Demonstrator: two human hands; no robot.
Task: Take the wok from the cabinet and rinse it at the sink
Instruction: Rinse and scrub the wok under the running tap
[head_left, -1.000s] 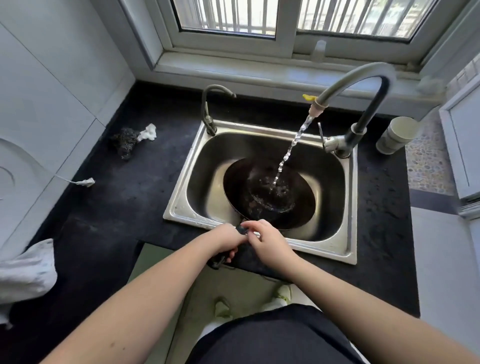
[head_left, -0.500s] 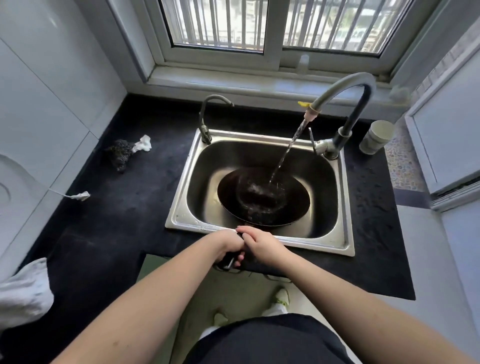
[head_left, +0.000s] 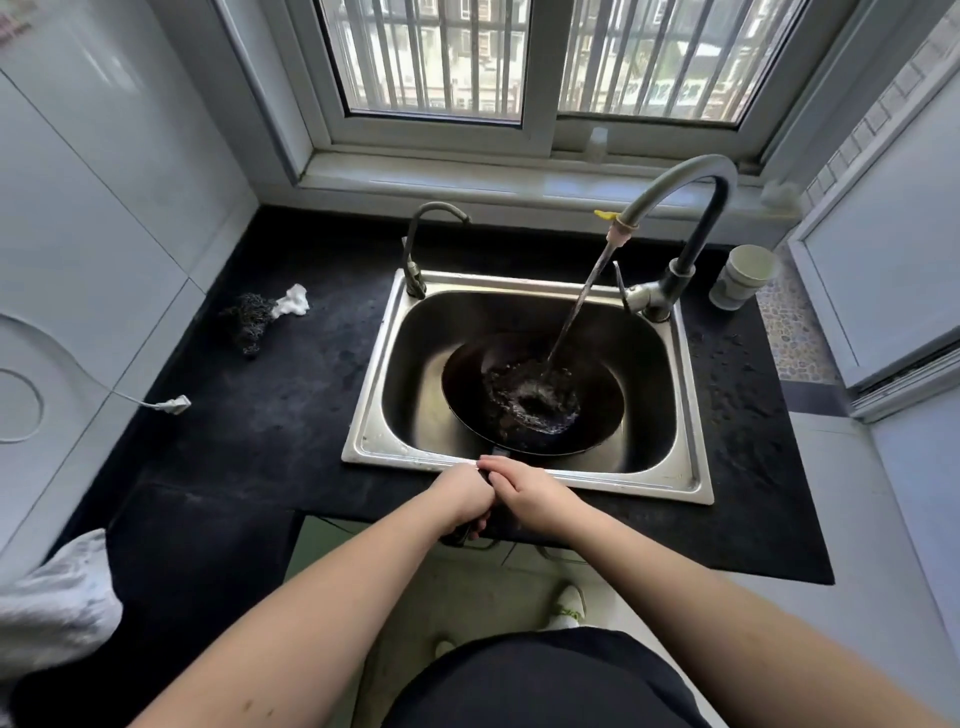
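Note:
A black wok (head_left: 462, 387) lies in the steel sink (head_left: 693, 483), its handle reaching over the sink's front rim. A stream of water from the tall grey tap (head_left: 680, 187) hits the inside of the wok and pools there. My left hand (head_left: 465, 496) and my right hand (head_left: 527, 491) are side by side at the sink's front edge, both closed around the wok's handle. The hands hide most of the handle; only its dark end shows under my left hand.
A smaller second tap (head_left: 415, 254) stands at the sink's back left corner. On the black counter (head_left: 270, 415) lie a dark scouring pad (head_left: 249, 319) and a white plug (head_left: 174, 404). A white cup (head_left: 743, 278) stands right of the tap. A cloth (head_left: 52, 608) is at the left.
My view has tilted up, showing more window. The wok sits a little further right in the sink, more water has pooled in it, and both hands keep their hold on the handle.

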